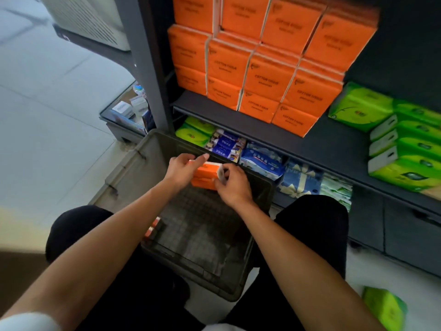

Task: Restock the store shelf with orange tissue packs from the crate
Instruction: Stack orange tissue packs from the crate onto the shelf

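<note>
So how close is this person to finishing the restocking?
Nearly done, it seems. The shelf already holds a big orange stack. Both hands, left and right, hold orange packs over the crate. Only a couple of packs remain inside.

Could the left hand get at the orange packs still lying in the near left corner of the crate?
Probably not right now: the left hand and right hand both grip an orange pack above the crate. Nothing covers the corner packs.
</note>
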{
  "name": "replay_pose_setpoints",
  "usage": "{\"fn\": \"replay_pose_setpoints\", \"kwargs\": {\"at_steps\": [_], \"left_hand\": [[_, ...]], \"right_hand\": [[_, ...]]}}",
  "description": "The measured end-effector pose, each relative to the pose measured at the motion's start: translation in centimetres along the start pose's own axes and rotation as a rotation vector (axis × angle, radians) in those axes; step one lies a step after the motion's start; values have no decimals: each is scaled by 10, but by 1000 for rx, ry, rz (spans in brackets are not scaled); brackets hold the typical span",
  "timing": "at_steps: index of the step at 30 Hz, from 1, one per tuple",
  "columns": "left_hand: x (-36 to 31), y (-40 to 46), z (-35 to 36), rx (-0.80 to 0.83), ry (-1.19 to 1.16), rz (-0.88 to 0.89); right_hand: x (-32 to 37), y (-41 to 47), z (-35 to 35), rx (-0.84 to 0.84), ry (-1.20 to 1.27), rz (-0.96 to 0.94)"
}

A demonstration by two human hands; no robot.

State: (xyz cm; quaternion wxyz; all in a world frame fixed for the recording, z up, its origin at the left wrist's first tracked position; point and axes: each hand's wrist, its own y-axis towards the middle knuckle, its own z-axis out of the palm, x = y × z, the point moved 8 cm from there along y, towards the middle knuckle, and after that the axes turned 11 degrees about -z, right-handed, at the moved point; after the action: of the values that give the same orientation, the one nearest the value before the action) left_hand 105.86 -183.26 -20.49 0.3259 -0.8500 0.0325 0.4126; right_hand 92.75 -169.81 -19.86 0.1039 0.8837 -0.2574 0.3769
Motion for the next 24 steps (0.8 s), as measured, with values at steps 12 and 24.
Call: {"fn": "replay_pose_setpoints", "kwargs": {"at_steps": [12,24], "left_hand": [[-183,-28,-61,-117,-344,422],[-301,-4,-86,-192,-304,528]], "right_hand": [[107,83,-141,-215,-30,-508],[160,172,-245,-449,-146,-685]]}}
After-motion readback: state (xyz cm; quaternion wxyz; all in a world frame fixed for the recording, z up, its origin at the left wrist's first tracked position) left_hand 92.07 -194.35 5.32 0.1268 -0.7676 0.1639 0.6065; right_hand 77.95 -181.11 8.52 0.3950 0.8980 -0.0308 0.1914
